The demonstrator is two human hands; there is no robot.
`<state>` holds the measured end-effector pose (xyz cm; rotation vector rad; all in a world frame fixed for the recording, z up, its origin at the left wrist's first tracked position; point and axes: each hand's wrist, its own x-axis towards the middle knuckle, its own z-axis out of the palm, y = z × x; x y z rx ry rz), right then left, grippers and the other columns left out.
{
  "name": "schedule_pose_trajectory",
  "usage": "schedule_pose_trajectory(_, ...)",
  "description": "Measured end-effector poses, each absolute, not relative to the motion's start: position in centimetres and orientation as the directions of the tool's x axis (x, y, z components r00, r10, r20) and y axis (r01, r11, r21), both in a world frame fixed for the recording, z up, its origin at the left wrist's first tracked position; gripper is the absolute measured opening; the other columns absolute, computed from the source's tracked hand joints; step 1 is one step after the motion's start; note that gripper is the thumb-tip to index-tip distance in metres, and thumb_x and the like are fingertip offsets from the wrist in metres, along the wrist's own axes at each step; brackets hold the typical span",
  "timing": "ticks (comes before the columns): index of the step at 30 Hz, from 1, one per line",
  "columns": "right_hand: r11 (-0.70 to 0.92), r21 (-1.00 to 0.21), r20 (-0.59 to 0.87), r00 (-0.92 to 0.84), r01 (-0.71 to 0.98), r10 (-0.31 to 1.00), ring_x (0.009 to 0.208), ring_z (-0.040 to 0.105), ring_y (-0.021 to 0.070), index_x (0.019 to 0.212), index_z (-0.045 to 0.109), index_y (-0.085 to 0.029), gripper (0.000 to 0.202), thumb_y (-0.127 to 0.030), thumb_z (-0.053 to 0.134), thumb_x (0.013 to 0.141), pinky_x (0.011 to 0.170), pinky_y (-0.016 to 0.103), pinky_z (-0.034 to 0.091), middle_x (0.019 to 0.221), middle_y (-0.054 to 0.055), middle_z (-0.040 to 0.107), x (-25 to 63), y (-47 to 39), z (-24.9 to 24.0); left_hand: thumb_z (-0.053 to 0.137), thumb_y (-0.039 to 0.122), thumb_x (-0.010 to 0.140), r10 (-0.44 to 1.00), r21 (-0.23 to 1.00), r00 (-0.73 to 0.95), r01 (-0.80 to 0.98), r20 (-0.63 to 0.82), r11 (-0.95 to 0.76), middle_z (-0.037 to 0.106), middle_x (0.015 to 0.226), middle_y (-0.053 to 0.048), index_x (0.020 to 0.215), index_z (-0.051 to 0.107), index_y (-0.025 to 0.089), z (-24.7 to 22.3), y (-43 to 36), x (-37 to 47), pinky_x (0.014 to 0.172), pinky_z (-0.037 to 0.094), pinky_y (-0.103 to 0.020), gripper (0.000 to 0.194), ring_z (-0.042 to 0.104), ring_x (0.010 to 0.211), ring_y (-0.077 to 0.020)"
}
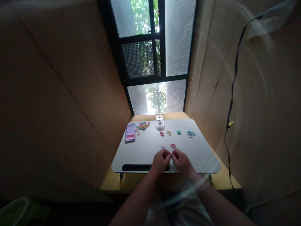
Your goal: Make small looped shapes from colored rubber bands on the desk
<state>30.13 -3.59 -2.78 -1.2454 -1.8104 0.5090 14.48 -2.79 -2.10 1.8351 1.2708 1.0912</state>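
My left hand (161,160) and my right hand (181,160) meet over the front of a white lap table (141,153). Both are closed, fingertips pinched close together; whatever they hold is too small or hidden to make out. Just beyond them lie a cluster of pink bands (172,146) and a pale bluish band (162,147). Farther back, small groups sit in a row: red bands (162,134), orange bands (169,133), green bands (179,132) and blue bands (191,134). A mixed-colour pile of bands (143,126) rests at the back left.
A clear round container (160,123) stands at the table's back edge. At the left lies a blurred pink-and-white card or phone (130,132). A black slot (136,167) runs along the front. Beyond is a window (156,97); a black cable (231,94) hangs on the right wall.
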Motion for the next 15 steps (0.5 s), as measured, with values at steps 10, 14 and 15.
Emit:
schedule_pose_trajectory(10,0.418,-0.725,0.414,-0.138,0.547,0.9,0.06,0.05,0.0144,0.072,0.048,-0.021,0.015,-0.025,0.047,0.087,0.059,0.026,0.035,0.065,-0.002,0.053,30.16,-3.57,-3.06,0.057,0.029,0.084,0.941,0.846,0.198,0.416,0.275,-0.335,0.06,0.068,0.001,0.08,0.063,0.017,-2.06,-2.95,14.49,0.061,0.038,-0.024,0.014,0.052,0.062,-0.0122)
schedule_pose_trajectory(14,0.414,-0.727,0.41,-0.139,0.548,0.902,0.06,0.05,0.0142,0.073,0.048,-0.021,0.015,-0.025,0.047,0.087,0.058,0.025,0.035,0.064,-0.003,0.053,30.15,-3.6,-3.12,0.057,0.028,0.084,0.939,0.838,0.204,0.427,0.277,-0.34,0.061,0.069,0.001,0.08,0.063,0.017,-1.94,-2.99,14.5,0.061,0.038,-0.024,0.013,0.052,0.062,-0.0122)
schedule_pose_trajectory(15,0.414,-0.726,0.408,-0.14,0.549,0.902,0.06,0.05,0.0141,0.073,0.048,-0.021,0.015,-0.025,0.047,0.087,0.058,0.025,0.035,0.064,-0.003,0.052,30.14,-3.61,-3.11,0.057,0.028,0.084,0.938,0.837,0.207,0.427,0.277,-0.341,0.061,0.069,0.001,0.08,0.063,0.017,-1.9,-3.0,14.51,0.061,0.038,-0.024,0.013,0.052,0.062,-0.0122)
